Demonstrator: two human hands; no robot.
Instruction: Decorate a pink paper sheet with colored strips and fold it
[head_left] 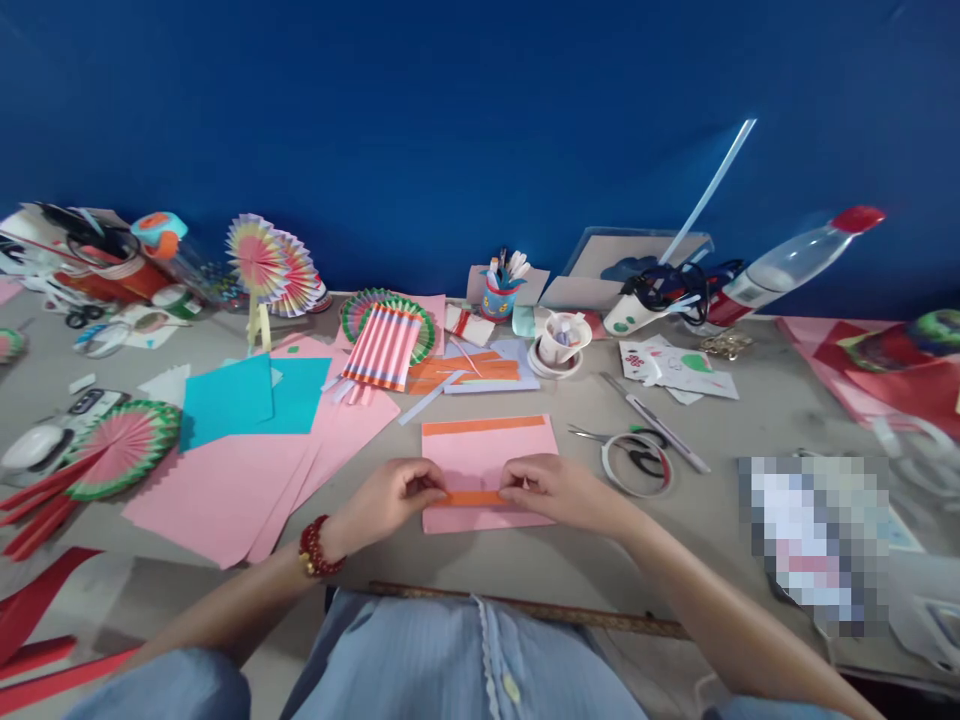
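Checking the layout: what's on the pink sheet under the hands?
A far orange strip; a near orange strip pinched by left hand and right hand, its ends hidden beneath them.

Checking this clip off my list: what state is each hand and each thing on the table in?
left hand: shut, pinching the left end of the lower orange strip
right hand: shut, pinching its right end
lower orange strip: flat across the pink sheet
upper orange strip: flat along the sheet's top edge
scissors: lying unheld
bottle: capped
paper fan: spread open, upright
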